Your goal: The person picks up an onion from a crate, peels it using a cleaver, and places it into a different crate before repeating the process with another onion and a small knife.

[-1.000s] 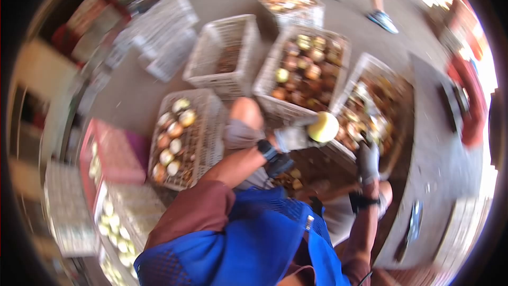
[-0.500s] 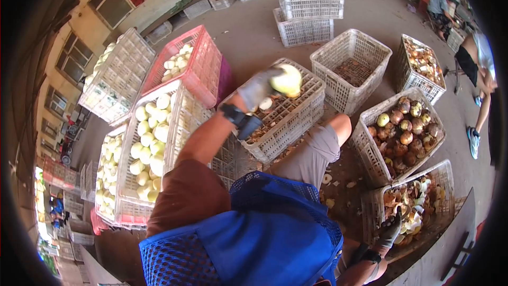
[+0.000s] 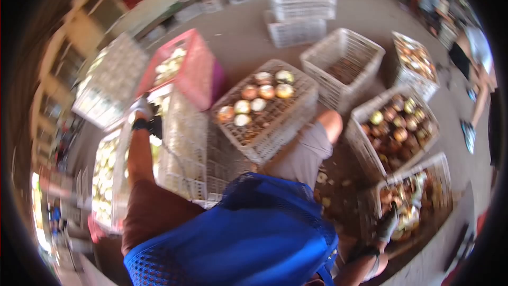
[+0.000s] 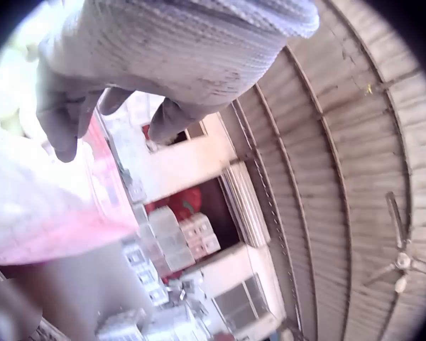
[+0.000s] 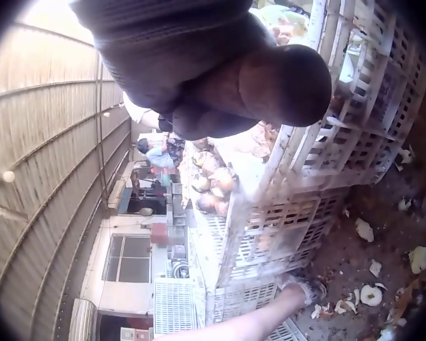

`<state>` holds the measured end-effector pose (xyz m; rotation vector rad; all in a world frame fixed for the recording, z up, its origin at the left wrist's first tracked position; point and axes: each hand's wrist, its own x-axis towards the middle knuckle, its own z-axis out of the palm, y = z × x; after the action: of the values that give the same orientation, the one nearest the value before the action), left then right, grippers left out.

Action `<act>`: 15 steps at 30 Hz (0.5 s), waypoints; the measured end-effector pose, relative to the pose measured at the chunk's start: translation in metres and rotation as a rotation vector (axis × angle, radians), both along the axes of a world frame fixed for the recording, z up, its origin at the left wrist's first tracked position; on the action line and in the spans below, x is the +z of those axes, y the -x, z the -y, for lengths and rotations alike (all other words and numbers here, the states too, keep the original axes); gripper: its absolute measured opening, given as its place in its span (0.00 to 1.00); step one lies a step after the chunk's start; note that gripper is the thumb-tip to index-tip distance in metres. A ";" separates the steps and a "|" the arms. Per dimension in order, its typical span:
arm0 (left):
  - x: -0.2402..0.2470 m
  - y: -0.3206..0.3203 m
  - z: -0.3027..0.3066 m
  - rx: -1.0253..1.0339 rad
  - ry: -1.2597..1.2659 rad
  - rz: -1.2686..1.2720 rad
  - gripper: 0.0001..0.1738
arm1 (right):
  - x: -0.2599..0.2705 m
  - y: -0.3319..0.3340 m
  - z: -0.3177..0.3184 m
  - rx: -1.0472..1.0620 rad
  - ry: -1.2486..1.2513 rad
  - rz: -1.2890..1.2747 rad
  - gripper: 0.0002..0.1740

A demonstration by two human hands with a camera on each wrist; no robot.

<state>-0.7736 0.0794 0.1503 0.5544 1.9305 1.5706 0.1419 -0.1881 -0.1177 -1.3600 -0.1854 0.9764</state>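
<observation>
My gloved left hand (image 3: 141, 109) is over the white crate of peeled onions (image 3: 165, 151) on the left. In the left wrist view its fingers (image 4: 60, 128) hang loosely bent and apart, with no onion between them. My gloved right hand (image 3: 389, 226) stays low at the near side of the crate of onion peelings (image 3: 442, 193). The right wrist view shows its thumb (image 5: 287, 85) laid over curled fingers; I cannot tell if they hold anything. Several partly trimmed onions (image 3: 258, 105) rest on an upturned crate in front of me.
A crate of brown unpeeled onions (image 3: 400, 134) stands to the right, beyond the knee. Behind are a crate with scraps at its bottom (image 3: 344, 69) and a pink crate of peeled onions (image 3: 200, 66). A person's leg (image 3: 472, 107) shows at far right. Peel scraps (image 5: 369, 295) litter the floor.
My left hand has carried a peeled onion from the right over the upturned crate to the left-hand crate, and has let it go. My right hand stays by the peelings. The view has swung left.
</observation>
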 end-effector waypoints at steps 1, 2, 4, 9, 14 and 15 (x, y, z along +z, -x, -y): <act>-0.002 -0.016 -0.024 -0.061 -0.067 0.088 0.29 | -0.014 -0.009 0.006 -0.015 0.019 0.022 0.18; 0.001 -0.032 -0.051 -0.230 -0.103 0.137 0.29 | -0.006 -0.005 0.005 -0.026 0.039 0.043 0.16; 0.009 -0.110 -0.100 -0.591 -0.116 0.148 0.28 | 0.007 -0.002 0.008 -0.053 0.076 0.069 0.11; 0.025 -0.396 -0.143 -1.329 -0.088 -0.029 0.28 | 0.024 0.007 0.010 -0.221 0.099 0.036 0.09; -0.014 -0.647 -0.138 -1.842 0.130 -0.341 0.30 | 0.030 0.004 0.017 -0.241 0.099 -0.030 0.17; -0.009 -0.692 -0.114 -1.895 0.189 -0.453 0.31 | 0.030 0.003 0.018 -0.230 0.101 -0.020 0.18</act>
<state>-0.0814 0.1935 0.1414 1.8937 0.8175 -0.0083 0.1392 -0.2056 -0.0879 -1.4278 0.0360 0.8143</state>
